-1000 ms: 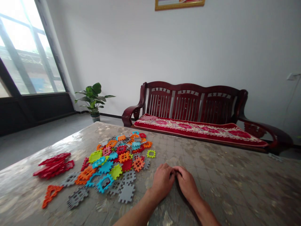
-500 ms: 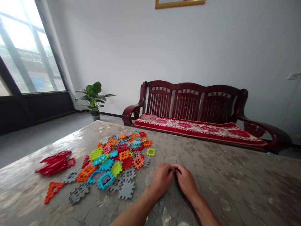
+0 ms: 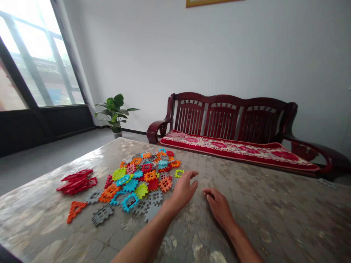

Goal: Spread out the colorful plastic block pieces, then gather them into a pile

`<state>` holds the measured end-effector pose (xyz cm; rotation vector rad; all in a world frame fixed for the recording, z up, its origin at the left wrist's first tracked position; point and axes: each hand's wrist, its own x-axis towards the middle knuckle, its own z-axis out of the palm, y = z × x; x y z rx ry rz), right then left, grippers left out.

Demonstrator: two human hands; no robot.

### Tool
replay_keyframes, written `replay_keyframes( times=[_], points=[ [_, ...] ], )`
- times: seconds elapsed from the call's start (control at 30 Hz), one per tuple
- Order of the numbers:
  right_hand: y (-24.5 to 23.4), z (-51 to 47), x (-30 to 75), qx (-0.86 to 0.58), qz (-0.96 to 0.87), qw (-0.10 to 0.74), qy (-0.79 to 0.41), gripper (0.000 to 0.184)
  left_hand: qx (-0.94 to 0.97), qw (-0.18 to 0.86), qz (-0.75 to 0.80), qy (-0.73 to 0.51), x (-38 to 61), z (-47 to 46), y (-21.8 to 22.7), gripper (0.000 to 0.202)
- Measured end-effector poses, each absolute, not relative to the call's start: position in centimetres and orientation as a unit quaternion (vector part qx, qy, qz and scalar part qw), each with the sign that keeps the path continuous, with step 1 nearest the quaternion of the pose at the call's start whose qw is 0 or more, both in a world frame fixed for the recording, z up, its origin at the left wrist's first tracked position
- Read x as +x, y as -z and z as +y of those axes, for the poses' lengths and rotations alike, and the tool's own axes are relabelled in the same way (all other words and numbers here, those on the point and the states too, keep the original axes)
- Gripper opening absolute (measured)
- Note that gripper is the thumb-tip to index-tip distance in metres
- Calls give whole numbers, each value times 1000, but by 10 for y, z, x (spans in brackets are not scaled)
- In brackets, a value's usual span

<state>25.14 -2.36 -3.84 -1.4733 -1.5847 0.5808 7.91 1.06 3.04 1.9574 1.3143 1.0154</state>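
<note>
My left hand (image 3: 185, 188) is raised a little over the table (image 3: 246, 197), with its thumb and fingers apart and nothing in them. Just beyond it, to the left, lies a small lime-green square frame piece (image 3: 176, 173). My right hand (image 3: 218, 205) rests on the table with fingers curled in and nothing showing in them. To the left spreads a pile of toothed plastic building pieces: a blue window piece (image 3: 130, 201), an orange lattice piece (image 3: 165, 184), a lime square (image 3: 142, 190) and a grey square (image 3: 152, 212), partly hidden by my left forearm.
Long red pieces (image 3: 78, 182) are stacked at the far left, near an orange triangular piece (image 3: 75, 210). A grey piece (image 3: 326, 182) lies by the right far edge. Behind the table are a wooden bench (image 3: 219, 99) with a red cover and a potted plant (image 3: 116, 113).
My hands were together in front of me. The left has parted from the right, moved forward and opened towards the small lime frame. The right stays in place. The view has shifted slightly.
</note>
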Motion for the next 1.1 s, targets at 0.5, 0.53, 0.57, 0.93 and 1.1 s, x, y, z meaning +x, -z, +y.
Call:
replay_keyframes(
  times=[0.5, 0.53, 0.57, 0.93, 1.1],
  points=[
    [47, -18, 252, -610, -610, 442, -245, 31, 720, -36, 680, -133, -71, 33, -23, 55],
    [47, -18, 252, -610, -610, 444, -245, 31, 717, -27, 687, -114, -71, 35, -18, 56],
    [48, -18, 252, -609, -609, 446, -245, 31, 714, -19, 693, -97, -69, 36, -12, 58],
    [48, -19, 250, -607, -609, 445, -249, 29, 714, -47, 690, -105, -29, 35, 8, 52],
    [47, -20, 250, -608, -614, 441, -243, 29, 731, -50, 667, -136, 7, 31, 10, 47]
  ],
)
